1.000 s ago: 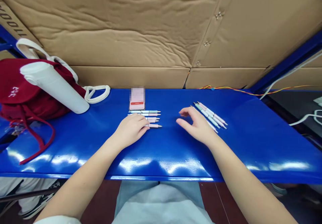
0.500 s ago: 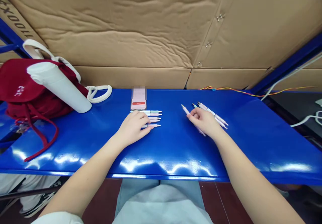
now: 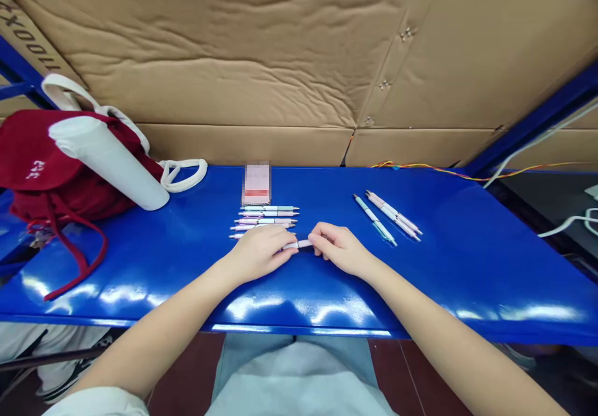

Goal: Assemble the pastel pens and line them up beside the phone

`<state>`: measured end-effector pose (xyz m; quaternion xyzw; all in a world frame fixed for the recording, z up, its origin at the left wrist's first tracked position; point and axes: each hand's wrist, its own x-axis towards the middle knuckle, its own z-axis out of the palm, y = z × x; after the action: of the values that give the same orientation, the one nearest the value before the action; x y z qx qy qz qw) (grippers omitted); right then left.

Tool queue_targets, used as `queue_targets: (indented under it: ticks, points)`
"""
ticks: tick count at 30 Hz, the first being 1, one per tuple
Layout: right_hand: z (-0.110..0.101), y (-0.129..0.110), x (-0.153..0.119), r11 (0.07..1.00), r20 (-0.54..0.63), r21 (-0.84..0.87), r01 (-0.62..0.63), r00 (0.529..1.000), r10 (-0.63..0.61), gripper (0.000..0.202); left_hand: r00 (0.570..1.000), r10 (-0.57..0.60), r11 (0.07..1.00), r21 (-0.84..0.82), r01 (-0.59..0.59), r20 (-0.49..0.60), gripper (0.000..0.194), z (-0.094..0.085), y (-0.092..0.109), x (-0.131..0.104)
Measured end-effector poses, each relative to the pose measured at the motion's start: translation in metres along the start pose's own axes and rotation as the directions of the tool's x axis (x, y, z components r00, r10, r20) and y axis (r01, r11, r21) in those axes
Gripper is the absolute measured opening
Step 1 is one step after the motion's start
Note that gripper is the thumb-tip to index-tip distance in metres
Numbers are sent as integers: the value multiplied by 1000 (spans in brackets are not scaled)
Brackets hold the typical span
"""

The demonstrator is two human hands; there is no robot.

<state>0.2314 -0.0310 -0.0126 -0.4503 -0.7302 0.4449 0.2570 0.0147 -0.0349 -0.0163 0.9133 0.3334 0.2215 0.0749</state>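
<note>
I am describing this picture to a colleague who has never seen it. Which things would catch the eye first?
First, the two hands meeting at the middle of the glossy blue table: the left hand and right hand hold one pen between them. Behind lies a neat row of pens; a loose pile of pens lies to the right, a red bag far left.

Blue counter (image 3: 467,266) was glossy, cardboard sheets (image 3: 280,61) lining the wall behind it. Far left: red bag (image 3: 42,173) with a white cylindrical bottle (image 3: 107,164) lying tilted on it, white strap (image 3: 182,174) looped just beside. A phone (image 3: 256,185) lay flat near the back centre. Orange-yellow wires (image 3: 443,168) ran along the back edge to the right, white cable (image 3: 567,222) at far right.
</note>
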Motion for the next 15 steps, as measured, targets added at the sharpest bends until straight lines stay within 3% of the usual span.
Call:
queue_targets:
  ticks: [3, 7, 11, 15]
  points:
    - [-9, 2, -1, 981, 4, -183, 59, 998, -59, 33, 998, 16, 994, 108, -22, 59, 20, -9, -3, 10]
    - [-11, 2, -1, 980, 9, -186, 74, 997, -74, 31, 990, 8, 973, 228, -39, 138, 20, -20, -1, 28]
    - [-11, 0, -2, 981, 6, -189, 50, 999, -50, 31, 993, 4, 972, 233, -32, 120, 24, -14, 0, 31]
    - [-13, -2, -4, 966, 75, -240, 94, 994, -78, 31, 992, 15, 973, 226, -43, 125, 24, -6, -1, 22]
